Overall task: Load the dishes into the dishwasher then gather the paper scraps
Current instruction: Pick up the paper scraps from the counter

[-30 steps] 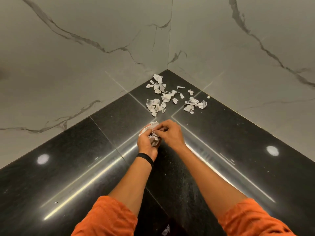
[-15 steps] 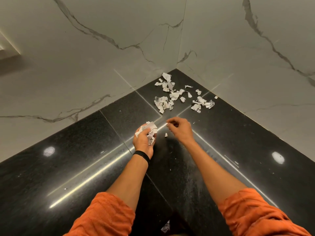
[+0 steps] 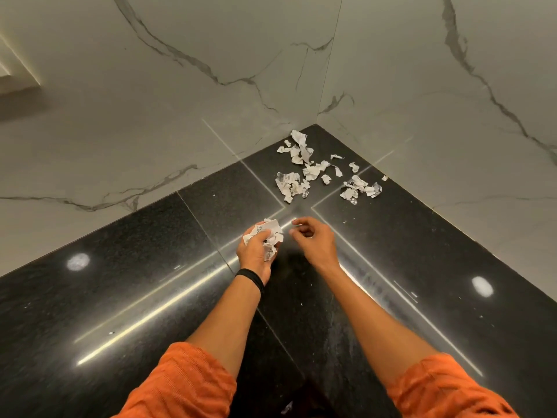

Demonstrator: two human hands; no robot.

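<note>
Torn white paper scraps lie in the far corner of the black stone counter [image 3: 422, 251]: one cluster by the corner [image 3: 301, 149], one to the left [image 3: 287, 185], one to the right [image 3: 360, 188]. My left hand [image 3: 256, 248], with a black band at the wrist, is shut on a crumpled bunch of scraps [image 3: 271, 233]. My right hand [image 3: 316, 242] hovers just to the right of it, apart from the bunch. Its index finger and thumb are curled with a gap between them, and I see nothing in the gap.
Grey-veined marble walls [image 3: 211, 86] meet at the corner behind the scraps. One more small scrap [image 3: 286, 407] lies at the near edge between my orange sleeves. Bright light reflections streak the glossy counter.
My right hand has drawn away from the bunch in my left hand and now hovers to its right. A small scrap seen on the counter between my hands is out of sight.
</note>
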